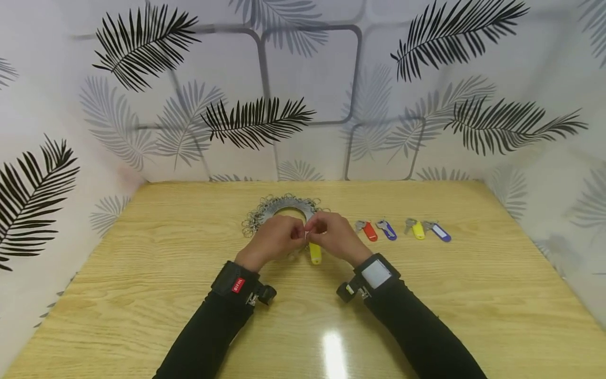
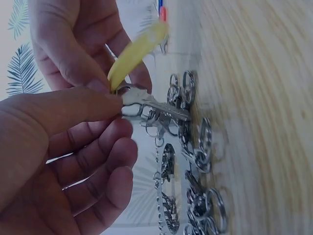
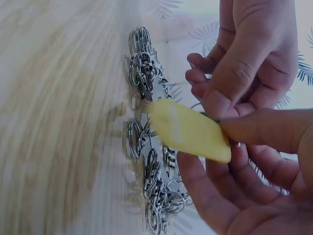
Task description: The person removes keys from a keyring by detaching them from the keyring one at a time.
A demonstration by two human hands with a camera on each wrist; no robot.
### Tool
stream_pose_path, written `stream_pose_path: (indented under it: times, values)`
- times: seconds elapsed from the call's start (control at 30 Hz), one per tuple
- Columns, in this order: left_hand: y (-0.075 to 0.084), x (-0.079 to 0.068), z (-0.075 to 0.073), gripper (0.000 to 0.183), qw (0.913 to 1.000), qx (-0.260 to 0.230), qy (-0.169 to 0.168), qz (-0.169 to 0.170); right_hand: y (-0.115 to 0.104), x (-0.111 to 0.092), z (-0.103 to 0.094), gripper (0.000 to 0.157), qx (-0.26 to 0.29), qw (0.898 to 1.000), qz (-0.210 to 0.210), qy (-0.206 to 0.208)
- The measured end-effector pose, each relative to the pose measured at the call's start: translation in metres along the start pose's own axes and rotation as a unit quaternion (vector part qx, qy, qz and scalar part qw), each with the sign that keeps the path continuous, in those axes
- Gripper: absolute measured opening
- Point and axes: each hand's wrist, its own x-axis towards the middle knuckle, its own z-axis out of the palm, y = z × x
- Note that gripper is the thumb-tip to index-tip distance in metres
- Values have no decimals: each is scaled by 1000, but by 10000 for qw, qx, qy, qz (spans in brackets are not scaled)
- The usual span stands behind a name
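Both hands meet fingertip to fingertip at the near right side of a grey ring-shaped holder (image 1: pixel 269 209), its edge hung with several metal clasps and split rings (image 3: pixel 134 139). My left hand (image 1: pixel 276 237) pinches the head of a silver key (image 2: pixel 159 107) between thumb and finger; the key's blade overlaps the clasps in the left wrist view. My right hand (image 1: pixel 337 234) pinches the ring end of a yellow key tag (image 3: pixel 190 129) that is joined to the key. In the head view the tag hangs below the fingertips. The small ring between the fingertips is mostly hidden.
To the right on the wooden table (image 1: pixel 189 295) lie tagged keys in a row: a red tag (image 1: pixel 370 231), a blue tag (image 1: pixel 388 230), a yellow tag (image 1: pixel 418 230) and another blue tag (image 1: pixel 441 232). A leaf-patterned wall (image 1: pixel 303 147) stands behind the table.
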Motion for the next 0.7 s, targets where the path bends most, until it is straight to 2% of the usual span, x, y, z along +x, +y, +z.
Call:
stream_pose_path:
  times: [0.1, 0.27, 0.37, 0.5, 0.7]
  values:
    - [2, 0, 0, 13, 10000, -50, 48, -29, 1, -1, 0, 10, 107, 9994, 314, -39]
    - [3, -1, 1, 12, 9993, -297, 67, -212, 2, 0, 0, 14, 381, 9945, 832, -509]
    - [3, -2, 0, 12, 9985, -510, -30, -196, 2, 0, -1, 12, 692, 9911, 1042, -447]
    - [3, -1, 0, 10, 9974, -685, -235, -30, 1, -1, -4, 12, 960, 9898, 1037, -179]
    - [3, -3, -4, 11, 9963, -785, -357, 19, -1, -2, -6, 12, 814, 9929, 846, -189]
